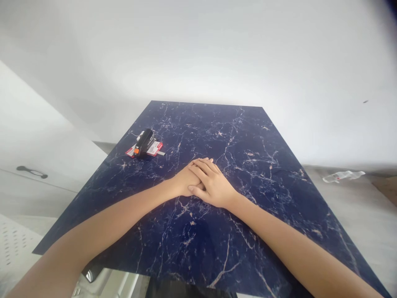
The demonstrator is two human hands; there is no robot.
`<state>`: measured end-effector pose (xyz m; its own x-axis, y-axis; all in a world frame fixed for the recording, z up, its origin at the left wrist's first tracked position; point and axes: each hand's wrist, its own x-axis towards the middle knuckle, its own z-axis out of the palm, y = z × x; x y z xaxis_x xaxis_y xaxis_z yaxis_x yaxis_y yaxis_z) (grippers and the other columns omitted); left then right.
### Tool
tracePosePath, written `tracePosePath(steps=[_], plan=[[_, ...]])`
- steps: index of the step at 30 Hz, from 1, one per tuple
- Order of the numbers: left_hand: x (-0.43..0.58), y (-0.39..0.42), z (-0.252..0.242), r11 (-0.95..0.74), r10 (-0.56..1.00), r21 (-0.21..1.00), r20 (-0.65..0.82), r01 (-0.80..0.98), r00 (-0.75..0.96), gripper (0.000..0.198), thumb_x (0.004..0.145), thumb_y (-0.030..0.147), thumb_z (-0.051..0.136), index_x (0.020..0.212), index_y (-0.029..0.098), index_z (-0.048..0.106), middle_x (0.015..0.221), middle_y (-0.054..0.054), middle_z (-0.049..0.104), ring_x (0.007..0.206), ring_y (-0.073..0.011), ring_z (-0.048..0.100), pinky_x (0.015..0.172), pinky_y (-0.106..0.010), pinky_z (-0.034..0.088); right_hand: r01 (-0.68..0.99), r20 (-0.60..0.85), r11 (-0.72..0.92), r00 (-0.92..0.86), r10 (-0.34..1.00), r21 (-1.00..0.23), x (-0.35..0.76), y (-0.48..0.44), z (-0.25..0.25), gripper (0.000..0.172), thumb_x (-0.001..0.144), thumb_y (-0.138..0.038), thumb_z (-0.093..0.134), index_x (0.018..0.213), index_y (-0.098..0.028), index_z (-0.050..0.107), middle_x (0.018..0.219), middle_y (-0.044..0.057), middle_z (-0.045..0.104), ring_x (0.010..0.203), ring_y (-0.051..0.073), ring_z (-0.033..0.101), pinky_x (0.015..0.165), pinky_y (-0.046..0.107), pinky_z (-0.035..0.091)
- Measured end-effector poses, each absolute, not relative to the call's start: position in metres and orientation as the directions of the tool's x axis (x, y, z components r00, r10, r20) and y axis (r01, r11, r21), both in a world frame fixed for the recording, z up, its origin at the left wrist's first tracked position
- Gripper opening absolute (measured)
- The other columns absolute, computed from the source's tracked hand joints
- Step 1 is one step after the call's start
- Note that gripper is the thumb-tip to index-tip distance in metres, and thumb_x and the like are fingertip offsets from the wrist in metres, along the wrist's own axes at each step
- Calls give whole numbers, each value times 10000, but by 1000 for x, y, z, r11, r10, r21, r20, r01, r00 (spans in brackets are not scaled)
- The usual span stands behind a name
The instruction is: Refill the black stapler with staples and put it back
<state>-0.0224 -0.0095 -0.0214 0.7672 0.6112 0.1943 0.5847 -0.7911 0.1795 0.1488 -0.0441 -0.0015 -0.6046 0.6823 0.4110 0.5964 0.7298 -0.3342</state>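
Observation:
My right hand (pixel 215 186) lies over my left hand (pixel 184 181) near the middle of the dark blue marble-patterned table (pixel 198 240). The fingers of the right hand rest stretched across the back of the left, with its thumb lying lower down. Most of the left fingers are hidden beneath; only tips show at the far side. Neither hand holds an object. Left of them and farther back is a black stapler-like object (pixel 144 142) with an orange mark. Against it lie small red-and-white packs (pixel 154 148), partly hidden by it.
A pale wall (pixel 204 54) stands behind the table. At the left is a white cabinet with a dark handle (pixel 32 171). On the floor to the right lies a crumpled clear plastic item (pixel 343 176), beside a brown piece (pixel 386 188) at the frame edge.

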Motion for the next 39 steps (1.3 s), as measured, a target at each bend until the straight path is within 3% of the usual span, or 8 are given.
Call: tracePosePath(steps=[6, 10, 12, 14, 20, 26, 30, 39], plan=[[-20, -13, -16, -816, 578, 148, 196, 559, 792, 667, 974, 438, 592, 1572, 176, 453, 1676, -146, 404, 1531, -358, 397, 1274, -540, 296, 581, 423, 745, -615, 665, -327, 148, -44, -1, 624, 1023, -551, 548, 1530, -188, 521, 1585, 171, 514, 1506, 372, 420, 1246, 622, 358], [-26, -8, -5, -815, 570, 134, 358, 563, 739, 274, 965, 299, 580, 1168, 207, 740, 1200, -75, 772, 1139, -262, 694, 1082, -451, 483, 520, 496, 786, -612, 616, -333, 152, -46, -2, 701, 1030, -475, 577, 1624, -177, 355, 1634, 201, 439, 1516, 376, 412, 1217, 622, 413], [-39, 3, 10, -835, 510, 98, 503, 541, 698, 206, 969, 279, 567, 933, 224, 762, 953, -33, 800, 961, -225, 725, 1042, -444, 497, 500, 546, 786, -569, 615, -365, 155, -47, -4, 752, 1053, -424, 547, 1681, -205, 196, 1675, 206, 369, 1547, 371, 374, 1209, 629, 428], [-65, 19, 28, -822, 475, 64, 626, 566, 619, 192, 964, 292, 590, 885, 236, 755, 987, -23, 804, 990, -230, 723, 1044, -456, 495, 497, 553, 756, -519, 652, -425, 156, -48, -5, 761, 1076, -385, 502, 1701, -247, 89, 1705, 197, 312, 1560, 364, 361, 1189, 624, 462], [-194, 55, 35, -341, 714, 314, 699, 886, 27, 488, 989, 392, 567, 1426, 179, 618, 1439, -143, 648, 1372, -321, 569, 1200, -521, 410, 524, 455, 721, -560, 692, -452, 153, -48, -5, 711, 1097, -392, 449, 1700, -271, 92, 1720, 188, 271, 1533, 376, 408, 1104, 584, 560], [-242, 52, 5, -224, 960, 538, 264, 812, 90, 751, 952, 578, 587, 1593, 211, 457, 1692, -125, 383, 1567, -377, 351, 1268, -601, 304, 545, 404, 721, -598, 692, -428, 151, -49, -3, 644, 1100, -399, 436, 1678, -265, 187, 1690, 192, 335, 1464, 380, 502, 1083, 576, 575], [-223, 51, 11, -203, 962, 531, 266, 823, 66, 776, 882, 480, 665, 1577, 190, 479, 1618, -133, 498, 1481, -384, 485, 1244, -564, 364, 556, 388, 716, -603, 697, -422, 150, -49, -3, 602, 1100, -405, 441, 1650, -252, 251, 1669, 192, 364, 1425, 374, 542, 1082, 562, 575], [-198, 45, 7, -362, 929, 564, 284, 742, 238, 733, 887, 501, 667, 1537, 196, 519, 1609, -128, 509, 1474, -394, 490, 1240, -573, 379, 558, 441, 711, -558, 703, -428, 151, -45, -4, 551, 1092, -380, 464, 1603, -236, 318, 1604, 183, 448, 1467, 351, 476, 1189, 581, 467]])
